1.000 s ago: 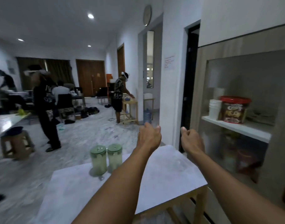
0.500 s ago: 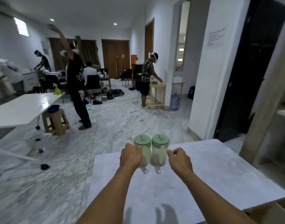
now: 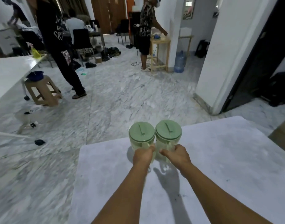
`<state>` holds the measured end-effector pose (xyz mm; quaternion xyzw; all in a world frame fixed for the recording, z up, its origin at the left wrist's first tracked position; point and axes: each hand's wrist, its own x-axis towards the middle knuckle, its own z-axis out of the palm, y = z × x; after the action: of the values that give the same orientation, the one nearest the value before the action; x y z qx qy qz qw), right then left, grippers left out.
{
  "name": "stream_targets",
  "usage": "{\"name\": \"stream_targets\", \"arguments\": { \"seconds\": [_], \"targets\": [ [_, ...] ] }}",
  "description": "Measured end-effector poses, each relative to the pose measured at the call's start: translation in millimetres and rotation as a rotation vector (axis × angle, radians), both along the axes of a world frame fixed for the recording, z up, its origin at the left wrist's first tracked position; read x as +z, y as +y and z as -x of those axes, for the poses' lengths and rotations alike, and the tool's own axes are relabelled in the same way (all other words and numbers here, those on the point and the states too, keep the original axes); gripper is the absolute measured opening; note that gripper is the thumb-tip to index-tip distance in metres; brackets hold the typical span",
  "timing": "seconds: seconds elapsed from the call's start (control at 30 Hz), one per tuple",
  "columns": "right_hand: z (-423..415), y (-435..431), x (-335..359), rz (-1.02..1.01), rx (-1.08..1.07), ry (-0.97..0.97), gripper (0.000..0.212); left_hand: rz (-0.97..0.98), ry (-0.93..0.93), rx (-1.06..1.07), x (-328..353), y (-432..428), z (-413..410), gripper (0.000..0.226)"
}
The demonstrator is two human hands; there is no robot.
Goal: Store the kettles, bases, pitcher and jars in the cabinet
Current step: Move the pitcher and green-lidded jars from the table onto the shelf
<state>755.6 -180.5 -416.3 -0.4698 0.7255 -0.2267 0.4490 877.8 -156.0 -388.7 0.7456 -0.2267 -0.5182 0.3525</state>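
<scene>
Two clear jars with pale green lids stand side by side at the far edge of a white table [image 3: 219,159]. My left hand [image 3: 142,155] is wrapped around the near side of the left jar [image 3: 141,135]. My right hand [image 3: 175,153] grips the near side of the right jar [image 3: 168,132]. Both jars look upright with their bases on the tabletop; the hands hide their lower fronts. No kettle, base, pitcher or cabinet interior shows in this view.
Marble floor stretches beyond the table. A person in black [image 3: 57,46] stands at left near a brown stool [image 3: 43,91] and a white table [image 3: 7,75]. Another person [image 3: 145,29] works at a wooden stand. A white pillar [image 3: 222,54] and dark doorway are at right.
My view turned from the cabinet at right down onto the table. Both hands dropped from mid-air, reached the two jars, and closed around them.
</scene>
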Motion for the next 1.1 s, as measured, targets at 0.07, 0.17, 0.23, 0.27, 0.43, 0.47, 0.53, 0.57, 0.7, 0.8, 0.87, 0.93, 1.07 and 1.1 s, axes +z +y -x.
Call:
{"name": "stream_targets", "arguments": {
  "seconds": [0.07, 0.17, 0.23, 0.27, 0.43, 0.47, 0.53, 0.57, 0.7, 0.8, 0.87, 0.93, 1.07, 1.1],
  "targets": [
    [-2, -6, -7, -0.008, -0.013, -0.027, 0.050, -0.007, 0.029, -0.029, -4, -8, -1, 0.028],
    [-2, -8, -2, 0.019, -0.107, -0.103, 0.034, 0.015, 0.008, -0.077, -1, -18, -8, 0.028],
    [-1, -4, 7, 0.043, -0.184, -0.179, 0.028, 0.059, -0.009, -0.085, 6, -23, -14, 0.029],
    [1, 0, 14, 0.067, -0.223, -0.217, 0.027, 0.084, 0.004, -0.090, 11, -23, -16, 0.029],
    [18, 43, 65, 0.189, -0.452, -0.277, 0.036, 0.166, 0.110, -0.174, 51, -6, -10, 0.023],
    [25, 56, 78, 0.219, -0.501, -0.285, 0.041, 0.196, 0.125, -0.199, 62, 1, -5, 0.022],
    [41, 81, 106, 0.282, -0.607, -0.296, 0.053, 0.268, 0.154, -0.267, 89, 15, 13, 0.016],
    [52, 94, 119, 0.313, -0.657, -0.302, 0.055, 0.302, 0.167, -0.306, 101, 21, 24, 0.016],
    [102, 147, 167, 0.433, -0.862, -0.301, 0.028, 0.411, 0.221, -0.483, 149, 52, 87, 0.017],
    [144, 191, 195, 0.561, -1.022, -0.276, 0.025, 0.492, 0.254, -0.634, 181, 84, 145, 0.021],
    [173, 223, 213, 0.637, -1.117, -0.245, 0.026, 0.549, 0.290, -0.706, 200, 109, 185, 0.022],
    [201, 257, 230, 0.695, -1.203, -0.224, 0.028, 0.575, 0.311, -0.774, 216, 136, 225, 0.028],
    [267, 324, 255, 0.780, -1.331, -0.150, 0.032, 0.642, 0.344, -0.928, 236, 194, 309, 0.030],
    [285, 340, 260, 0.804, -1.364, -0.123, 0.032, 0.647, 0.355, -0.968, 239, 208, 331, 0.033]
  ]
}}
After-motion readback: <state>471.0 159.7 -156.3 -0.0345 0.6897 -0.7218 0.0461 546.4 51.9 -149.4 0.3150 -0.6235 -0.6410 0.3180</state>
